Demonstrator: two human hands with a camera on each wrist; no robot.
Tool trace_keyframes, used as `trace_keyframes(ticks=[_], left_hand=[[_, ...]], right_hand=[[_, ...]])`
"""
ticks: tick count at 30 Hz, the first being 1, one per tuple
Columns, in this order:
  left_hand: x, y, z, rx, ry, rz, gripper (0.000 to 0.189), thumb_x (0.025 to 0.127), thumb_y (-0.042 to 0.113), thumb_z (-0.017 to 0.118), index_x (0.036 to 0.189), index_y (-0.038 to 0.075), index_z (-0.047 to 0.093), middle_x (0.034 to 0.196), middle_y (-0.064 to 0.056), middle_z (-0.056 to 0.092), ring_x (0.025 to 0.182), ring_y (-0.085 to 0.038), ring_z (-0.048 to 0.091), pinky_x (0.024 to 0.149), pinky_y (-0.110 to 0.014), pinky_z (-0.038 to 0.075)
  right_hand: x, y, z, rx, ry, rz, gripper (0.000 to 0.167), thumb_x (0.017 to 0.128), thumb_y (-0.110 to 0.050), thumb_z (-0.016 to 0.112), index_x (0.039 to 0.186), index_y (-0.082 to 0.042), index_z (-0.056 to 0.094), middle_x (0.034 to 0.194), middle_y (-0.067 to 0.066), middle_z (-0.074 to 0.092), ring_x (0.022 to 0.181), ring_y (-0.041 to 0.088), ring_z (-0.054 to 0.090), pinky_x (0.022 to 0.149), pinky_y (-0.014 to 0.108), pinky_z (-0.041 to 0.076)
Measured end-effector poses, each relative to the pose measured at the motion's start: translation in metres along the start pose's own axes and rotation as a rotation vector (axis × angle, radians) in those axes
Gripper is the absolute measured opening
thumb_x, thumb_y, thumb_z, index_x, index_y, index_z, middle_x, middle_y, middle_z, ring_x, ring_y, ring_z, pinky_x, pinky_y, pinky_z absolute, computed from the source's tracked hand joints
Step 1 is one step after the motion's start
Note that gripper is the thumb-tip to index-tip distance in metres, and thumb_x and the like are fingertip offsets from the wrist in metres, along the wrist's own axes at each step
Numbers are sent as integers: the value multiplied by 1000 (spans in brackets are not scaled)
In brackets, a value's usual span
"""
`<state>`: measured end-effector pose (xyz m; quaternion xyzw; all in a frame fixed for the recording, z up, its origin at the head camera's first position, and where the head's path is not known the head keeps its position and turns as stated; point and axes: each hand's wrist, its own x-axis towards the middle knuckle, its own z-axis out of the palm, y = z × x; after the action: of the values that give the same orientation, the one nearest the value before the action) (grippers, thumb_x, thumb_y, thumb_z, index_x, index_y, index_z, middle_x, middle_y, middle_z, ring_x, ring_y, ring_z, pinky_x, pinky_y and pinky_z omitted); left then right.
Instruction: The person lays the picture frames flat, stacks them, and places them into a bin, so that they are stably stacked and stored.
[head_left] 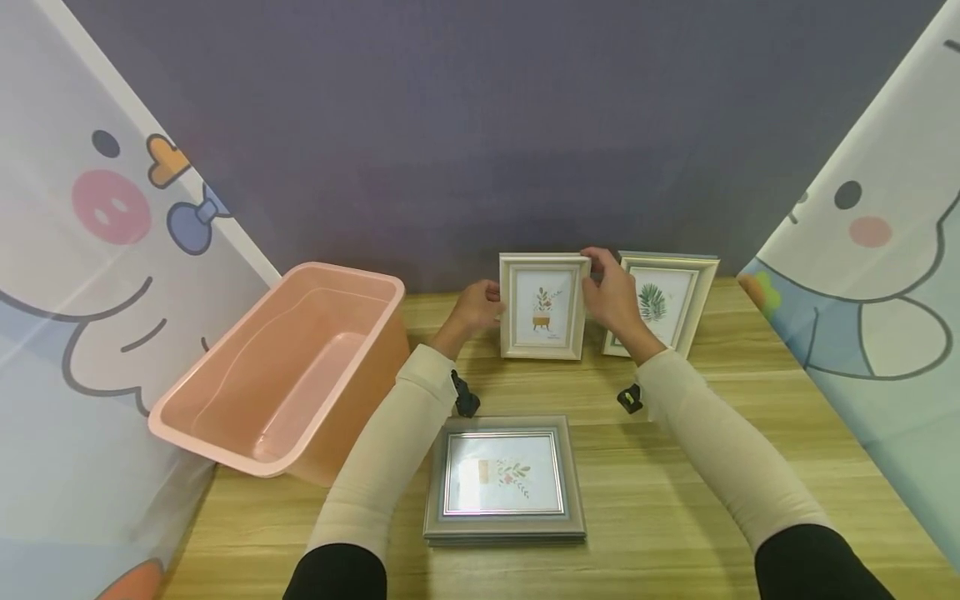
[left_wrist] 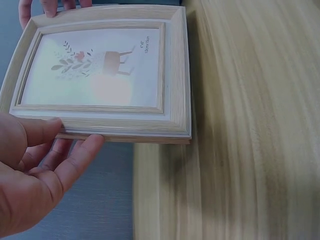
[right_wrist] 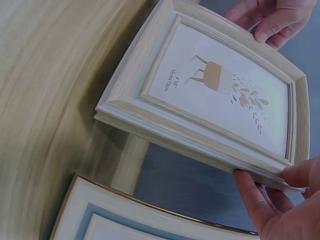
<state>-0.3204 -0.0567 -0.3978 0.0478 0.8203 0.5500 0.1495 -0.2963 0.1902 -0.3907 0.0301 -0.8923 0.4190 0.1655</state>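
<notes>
Left hand (head_left: 476, 307) and right hand (head_left: 611, 296) pinch opposite side edges of the upright plant-print frame (head_left: 543, 306), standing at the wooden table's (head_left: 675, 467) back edge. Just right of it leans the leaf-print frame (head_left: 663, 302); the grey frame (head_left: 504, 479) lies flat in front; the pink bin (head_left: 288, 375) sits left.

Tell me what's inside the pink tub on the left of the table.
The pink tub shows only its own bare floor and inner walls in the head view. The near corner behind its front rim is hidden from the camera.
</notes>
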Motion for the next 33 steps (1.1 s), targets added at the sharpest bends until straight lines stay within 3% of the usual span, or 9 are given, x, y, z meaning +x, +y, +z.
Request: trace_keyframes(ticks=[5,12,18,21,26,30,33], left_hand=[[-2,5,-4,-28,8,23,42,101,2,59,141,-2,49,139,-23,53,123,-41,61,98,-48,58],[-6,13,-12,-10,-12,46,46,102,5,58,145,0,47,139,-22,53,121,-38,62,96,-44,59],[-14,17,-18,80,-2,79,45,102,10,57,146,2,48,137,-19,55,120,-34,63,94,-39,60],[-18,17,-20,134,11,111,44,103,12,57,145,3,49,135,-18,57,116,-32,64,90,-37,60],[-25,21,-22,206,21,164,42,103,13,57,144,3,51,131,-17,60,112,-30,65,87,-37,60],[-30,25,-23,274,37,203,42,103,15,56,143,5,51,128,-14,62,114,-28,63,90,-38,58],[-34,29,-23,335,51,245,40,104,16,55,142,5,52,125,-13,64,115,-27,62,93,-39,56]], right_hand=[[2,-6,-6,12,-4,-2,46,98,-8,52,144,-15,53,129,21,68,106,38,72,82,50,59],[1,-17,-16,61,-24,6,46,99,-10,53,144,-17,53,132,19,66,104,36,73,61,25,54],[-7,-17,-20,181,-55,26,46,98,-8,55,143,-14,54,129,20,64,103,37,72,67,34,64],[-12,-17,-22,230,-81,46,44,99,-9,55,143,-13,52,128,20,61,104,37,70,68,32,64],[-22,-16,-27,269,-117,71,42,101,-13,54,143,-13,50,122,15,57,90,23,70,67,25,62],[-28,-14,-29,328,-126,93,40,100,-12,55,140,-10,50,110,8,55,76,12,69,72,29,63],[-32,-12,-28,390,-132,120,38,99,-10,55,136,-10,48,106,6,52,78,9,71,75,30,64]])
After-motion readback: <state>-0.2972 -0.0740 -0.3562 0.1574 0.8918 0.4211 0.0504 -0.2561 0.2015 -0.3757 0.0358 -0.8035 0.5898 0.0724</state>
